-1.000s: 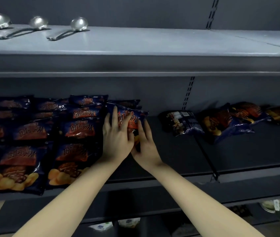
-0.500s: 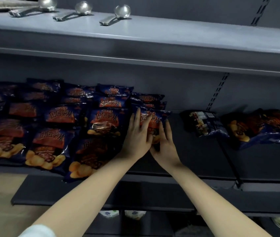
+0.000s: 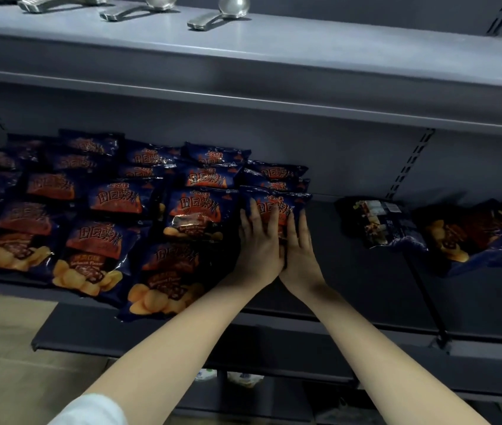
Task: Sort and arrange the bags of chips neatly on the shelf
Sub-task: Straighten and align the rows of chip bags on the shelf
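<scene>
Several dark blue chip bags (image 3: 108,240) with orange lettering lie in overlapping rows on the left part of the middle shelf (image 3: 366,289). At the right end of these rows lies one more chip bag (image 3: 277,204). My left hand (image 3: 258,243) and my right hand (image 3: 301,253) rest side by side flat on it, fingers stretched forward, covering its lower half. Further right a dark bag (image 3: 378,222) lies loose with its back up, and a loose heap of blue chip bags (image 3: 482,237) sits beyond the shelf divider.
Three metal ladles (image 3: 216,15) lie on the grey upper shelf (image 3: 304,59). A bare dark stretch of shelf separates my hands from the loose bags. A lower shelf (image 3: 243,351) juts out beneath, with small white items below it.
The view has shifted left and down, so the rows sit more to the centre. My two hands have stayed on the same bag, now lying closer together and flatter.
</scene>
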`<action>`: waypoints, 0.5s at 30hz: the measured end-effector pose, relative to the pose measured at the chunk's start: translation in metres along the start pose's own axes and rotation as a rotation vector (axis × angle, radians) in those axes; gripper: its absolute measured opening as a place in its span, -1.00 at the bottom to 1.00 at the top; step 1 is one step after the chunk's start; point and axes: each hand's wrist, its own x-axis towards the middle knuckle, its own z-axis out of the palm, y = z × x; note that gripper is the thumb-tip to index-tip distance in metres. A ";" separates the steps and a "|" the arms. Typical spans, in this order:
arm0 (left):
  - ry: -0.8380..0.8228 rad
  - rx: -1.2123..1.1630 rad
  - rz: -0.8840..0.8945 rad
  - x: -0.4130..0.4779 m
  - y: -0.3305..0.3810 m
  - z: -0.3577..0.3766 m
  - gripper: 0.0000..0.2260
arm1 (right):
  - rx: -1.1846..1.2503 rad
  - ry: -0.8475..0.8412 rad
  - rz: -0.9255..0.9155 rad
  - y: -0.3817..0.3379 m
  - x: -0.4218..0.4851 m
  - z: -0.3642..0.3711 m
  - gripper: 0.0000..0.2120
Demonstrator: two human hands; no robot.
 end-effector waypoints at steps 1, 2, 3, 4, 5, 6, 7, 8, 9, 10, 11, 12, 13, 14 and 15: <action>0.000 -0.001 -0.005 0.000 0.000 0.000 -0.32 | -0.008 -0.005 -0.003 0.002 0.002 0.001 -0.15; 0.006 -0.001 -0.008 0.000 0.001 0.001 -0.33 | -0.023 -0.006 -0.010 0.004 0.003 0.003 -0.16; 0.013 -0.001 -0.008 -0.001 0.001 0.001 -0.34 | -0.039 -0.006 -0.018 0.006 0.004 0.004 -0.17; 0.017 -0.001 -0.009 -0.001 0.001 0.001 -0.35 | -0.050 -0.006 -0.028 0.007 0.004 0.004 -0.18; 0.017 0.000 -0.011 -0.001 0.001 0.001 -0.36 | -0.058 -0.007 -0.035 0.007 0.003 0.004 -0.18; 0.012 0.003 -0.014 -0.002 0.001 -0.001 -0.36 | -0.061 -0.010 -0.036 0.006 0.002 0.003 -0.18; 0.009 0.006 -0.014 -0.003 0.001 -0.003 -0.36 | -0.059 -0.008 -0.028 0.004 0.001 0.002 -0.17; 0.010 0.011 -0.009 -0.004 0.002 -0.006 -0.35 | -0.050 0.007 -0.022 0.002 -0.002 0.000 -0.15; 0.016 0.018 0.002 -0.006 0.003 -0.009 -0.34 | -0.037 0.051 -0.035 0.000 -0.005 0.000 -0.14; 0.030 0.022 0.015 -0.009 0.004 -0.013 -0.33 | -0.023 0.122 -0.075 -0.003 -0.009 -0.001 -0.14; 0.051 0.023 0.033 -0.012 0.005 -0.017 -0.33 | -0.012 0.208 -0.133 -0.006 -0.013 0.000 -0.16; 0.080 0.023 0.058 -0.016 0.006 -0.022 -0.34 | -0.001 0.293 -0.199 -0.009 -0.016 0.001 -0.19; 0.107 0.029 0.082 -0.019 0.006 -0.026 -0.34 | 0.012 0.359 -0.259 -0.012 -0.018 0.003 -0.22; 0.130 0.040 0.096 -0.023 0.004 -0.030 -0.35 | 0.025 0.393 -0.314 -0.017 -0.019 0.005 -0.25; 0.151 0.053 0.095 -0.026 0.001 -0.036 -0.35 | 0.040 0.402 -0.365 -0.022 -0.018 0.007 -0.28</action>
